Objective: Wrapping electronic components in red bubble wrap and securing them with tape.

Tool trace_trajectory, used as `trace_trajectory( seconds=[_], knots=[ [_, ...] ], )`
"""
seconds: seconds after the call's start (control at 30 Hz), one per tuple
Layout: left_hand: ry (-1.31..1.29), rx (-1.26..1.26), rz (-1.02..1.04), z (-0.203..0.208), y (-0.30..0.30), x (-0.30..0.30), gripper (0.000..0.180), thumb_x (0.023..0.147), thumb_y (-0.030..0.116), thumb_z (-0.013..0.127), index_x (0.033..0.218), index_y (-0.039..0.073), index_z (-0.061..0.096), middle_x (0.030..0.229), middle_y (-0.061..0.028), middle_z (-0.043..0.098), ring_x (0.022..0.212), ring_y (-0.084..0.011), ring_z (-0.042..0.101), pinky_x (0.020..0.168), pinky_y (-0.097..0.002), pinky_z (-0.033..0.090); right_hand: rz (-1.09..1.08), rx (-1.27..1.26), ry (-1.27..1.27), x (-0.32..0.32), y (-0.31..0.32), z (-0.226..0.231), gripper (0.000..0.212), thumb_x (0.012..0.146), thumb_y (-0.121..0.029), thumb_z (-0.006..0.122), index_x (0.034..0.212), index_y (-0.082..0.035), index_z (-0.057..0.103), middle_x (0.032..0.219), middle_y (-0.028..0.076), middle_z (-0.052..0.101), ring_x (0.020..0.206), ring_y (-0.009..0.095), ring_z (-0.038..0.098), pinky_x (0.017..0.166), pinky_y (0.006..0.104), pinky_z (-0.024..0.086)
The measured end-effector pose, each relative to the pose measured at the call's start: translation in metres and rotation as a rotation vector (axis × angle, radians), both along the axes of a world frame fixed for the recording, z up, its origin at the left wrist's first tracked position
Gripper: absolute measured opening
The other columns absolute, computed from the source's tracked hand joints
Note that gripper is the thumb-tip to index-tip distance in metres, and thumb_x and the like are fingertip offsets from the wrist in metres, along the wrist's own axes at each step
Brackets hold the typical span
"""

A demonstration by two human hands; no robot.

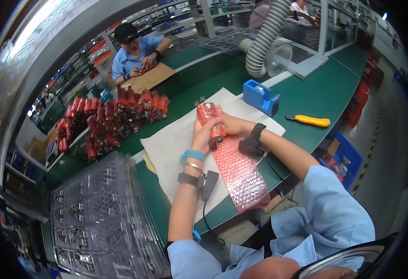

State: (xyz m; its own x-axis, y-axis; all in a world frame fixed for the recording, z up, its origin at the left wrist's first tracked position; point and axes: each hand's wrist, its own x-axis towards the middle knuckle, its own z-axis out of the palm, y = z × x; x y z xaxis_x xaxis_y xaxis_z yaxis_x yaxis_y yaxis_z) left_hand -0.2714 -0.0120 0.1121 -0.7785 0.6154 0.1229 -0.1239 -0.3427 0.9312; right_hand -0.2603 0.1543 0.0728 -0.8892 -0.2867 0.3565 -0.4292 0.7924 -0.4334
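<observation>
Both my hands close around a small bundle in pink-red bubble wrap point(207, 113) above the white sheet point(166, 149). Dark metal-looking ends poke out of its top and bottom; the parts inside are too covered to name. My left hand point(203, 133) grips it from the left, thumb across the front. On its right side my right hand point(232, 124) wraps round it, some fingers hidden. Below the hands, a long strip of pink bubble wrap point(241, 174) runs over the sheet to the bench's near edge.
Many similar red-wrapped bundles point(115, 114) are piled at left. Clear plastic trays with small metal parts point(94, 209) are stacked near left. A blue tape dispenser point(261, 97) and yellow utility knife point(312, 121) lie right. Across the bench, a co-worker point(136, 53) handles something red over cardboard.
</observation>
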Motion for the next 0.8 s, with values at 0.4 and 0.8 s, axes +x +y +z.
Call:
trace_trajectory(
  seconds=[0.4,0.8],
  knots=[
    [0.049,0.046,0.153,-0.023,0.007,0.005,0.038,0.082,0.004,0.067,0.117,0.004,0.051,0.099,-0.0034,0.060,0.083,-0.0128,0.061,0.073,-0.0265,0.053,-0.856,0.021,0.203,0.083,0.083,0.102,0.028,0.083,-0.028,0.066,0.087,-0.001,0.072,0.089,0.019,0.067,0.079,0.029,0.065,0.070,0.0371,0.050],
    [-0.092,0.089,0.046,-0.016,-0.001,0.003,0.036,0.084,0.007,0.066,0.116,0.003,0.052,0.098,-0.0047,0.060,0.082,-0.0132,0.061,0.072,-0.0276,0.053,-0.757,-0.203,-0.352,0.097,0.126,0.121,0.035,0.083,-0.038,0.065,0.084,-0.004,0.075,0.084,0.010,0.070,0.088,0.021,0.063,0.079,0.0323,0.047]
  ],
)
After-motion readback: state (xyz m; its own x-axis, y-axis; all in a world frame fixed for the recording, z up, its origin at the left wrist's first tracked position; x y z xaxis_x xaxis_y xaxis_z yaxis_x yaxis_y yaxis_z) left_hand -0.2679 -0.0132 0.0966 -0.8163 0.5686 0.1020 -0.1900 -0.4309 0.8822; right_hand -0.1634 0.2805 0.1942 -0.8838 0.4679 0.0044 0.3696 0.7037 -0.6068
